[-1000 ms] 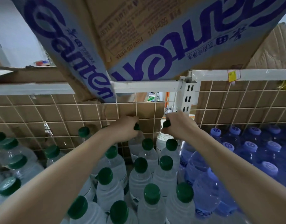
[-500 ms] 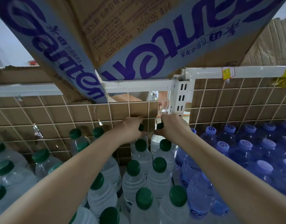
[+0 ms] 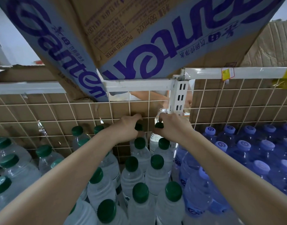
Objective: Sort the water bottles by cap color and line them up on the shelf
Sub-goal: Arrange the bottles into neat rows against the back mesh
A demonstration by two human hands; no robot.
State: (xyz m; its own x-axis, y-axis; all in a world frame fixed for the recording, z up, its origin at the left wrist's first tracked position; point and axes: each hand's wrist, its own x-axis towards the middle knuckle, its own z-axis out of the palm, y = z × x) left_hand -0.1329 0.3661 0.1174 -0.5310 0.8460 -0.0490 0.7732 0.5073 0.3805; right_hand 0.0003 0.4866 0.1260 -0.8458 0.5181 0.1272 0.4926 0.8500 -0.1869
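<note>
Item: shelf [image 3: 204, 75], white metal frame with wire grid back [image 3: 90, 111], cardboard behind; a printed water carton [image 3: 123, 38] overhangs at 12 o'clock.

Stock, left of centre: clear bottles with green caps [image 3: 131, 163], standing in two neat files running from 6 o'clock toward the grid, with looser ones crowded at 9 o'clock [image 3: 9, 159].

Stock, right of centre: blue-tinted bottles with lilac caps [image 3: 241, 145], packed from 3 to 5 o'clock; the nearest of them [image 3: 198, 195] leans beside the green files.

Left hand [image 3: 128, 127]: fingers curled over the green cap [image 3: 138, 126] of the rearmost bottle in the left file, close against the grid.

Right hand [image 3: 173, 125]: fingers curled round the green cap [image 3: 159, 125] of the rearmost bottle [image 3: 153, 140] in the right file, just beside the slotted upright [image 3: 178, 98].

Step in hand, as judged: seating the two back bottles at the heads of their files.

Handling notes: hold by the cap and neck, keep each bottle upright, and press it squarely back until the body meets the grid. Keep the pair level with each other, so later bottles follow a straight line. The right bottle sits near the colour boundary, so keep it left of the upright and away from the lilac stock. Release only once each base sits flat, since a tilted bottle could topple its file.
</note>
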